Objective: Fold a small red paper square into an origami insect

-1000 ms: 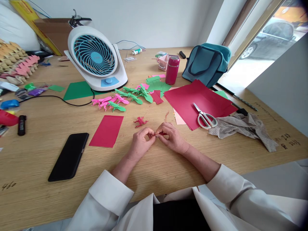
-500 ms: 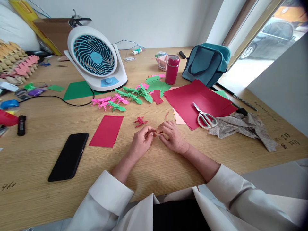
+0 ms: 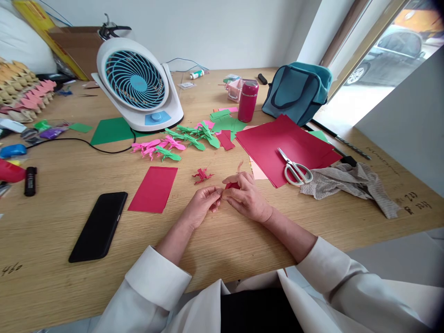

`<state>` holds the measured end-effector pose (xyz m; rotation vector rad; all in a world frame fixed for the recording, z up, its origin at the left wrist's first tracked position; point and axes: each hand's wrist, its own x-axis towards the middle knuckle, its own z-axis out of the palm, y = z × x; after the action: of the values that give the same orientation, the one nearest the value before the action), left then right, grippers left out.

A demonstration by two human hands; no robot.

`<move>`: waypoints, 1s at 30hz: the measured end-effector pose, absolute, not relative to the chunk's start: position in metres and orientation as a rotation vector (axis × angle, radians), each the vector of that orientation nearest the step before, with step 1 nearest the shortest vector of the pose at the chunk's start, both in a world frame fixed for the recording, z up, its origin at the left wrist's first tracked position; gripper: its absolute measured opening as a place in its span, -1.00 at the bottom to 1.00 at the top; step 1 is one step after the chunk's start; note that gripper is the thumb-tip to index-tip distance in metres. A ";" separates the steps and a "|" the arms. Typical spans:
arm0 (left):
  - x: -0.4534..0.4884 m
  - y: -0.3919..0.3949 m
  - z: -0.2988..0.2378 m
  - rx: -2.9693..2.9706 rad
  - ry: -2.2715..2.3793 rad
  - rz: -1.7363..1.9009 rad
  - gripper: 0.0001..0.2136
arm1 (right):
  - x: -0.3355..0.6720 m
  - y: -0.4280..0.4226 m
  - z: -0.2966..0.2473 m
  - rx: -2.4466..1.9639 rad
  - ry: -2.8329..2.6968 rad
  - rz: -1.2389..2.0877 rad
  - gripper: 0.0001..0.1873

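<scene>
My left hand (image 3: 201, 206) and my right hand (image 3: 247, 197) meet over the wooden table (image 3: 222, 240), fingertips pinched together on a small piece of red paper (image 3: 231, 186). Most of that piece is hidden by my fingers. Just beyond them lies a small folded red paper figure (image 3: 202, 175). A red paper rectangle (image 3: 154, 188) lies flat to the left of my left hand. A stack of red sheets (image 3: 277, 143) lies to the right with white-handled scissors (image 3: 295, 169) on it.
A black phone (image 3: 99, 225) lies at the front left. Pink and green folded figures (image 3: 173, 143) sit before a white fan (image 3: 137, 85). A red flask (image 3: 248, 101), a teal bag (image 3: 299, 90) and a crumpled cloth (image 3: 350, 182) are on the right.
My right hand has turned and lifted its fingers, so more of the red piece shows under them. My left hand has lowered a little and stays pinched on it.
</scene>
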<state>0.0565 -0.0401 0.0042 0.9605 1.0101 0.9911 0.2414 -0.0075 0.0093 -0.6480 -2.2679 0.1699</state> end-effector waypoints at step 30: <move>0.058 -0.036 -0.005 1.087 1.150 1.081 -0.74 | 0.232 0.006 -0.018 -0.792 -1.506 1.293 -0.51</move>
<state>0.0580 -0.0360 -0.0046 1.0872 1.1497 1.0807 0.2315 0.0060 -0.0183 -0.7918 -1.5063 1.2931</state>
